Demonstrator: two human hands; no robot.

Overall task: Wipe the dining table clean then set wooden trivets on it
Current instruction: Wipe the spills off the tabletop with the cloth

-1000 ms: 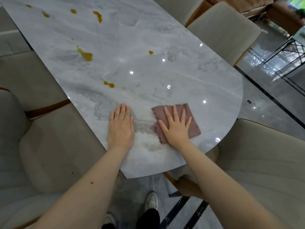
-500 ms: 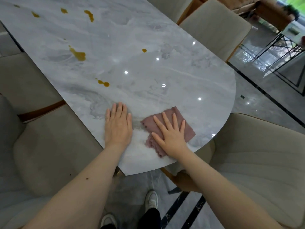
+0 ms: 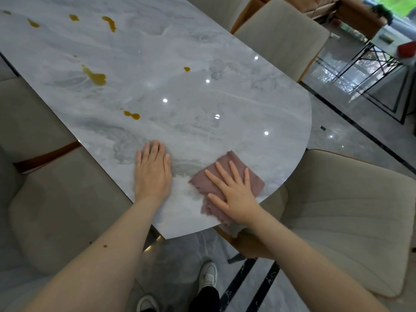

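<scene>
Mauve cloth (image 3: 252, 176) (crumpled) lies under right hand (image 3: 234, 194).

- The dining table (image 3: 202, 52) has a grey-white marbled stone-look top, smooth and highly glossy, mirroring small ceiling lights.
- Amber liquid spills (image 3: 95, 76) sit wet and shiny on it.
- The cloth (image 3: 254, 179) is mauve fabric, soft, matt, with a ragged napped edge.
- The chairs (image 3: 351, 212) wear beige matt upholstery with stitched ribs.
- The floor (image 3: 351, 140) is polished grey tile, reflective.
</scene>
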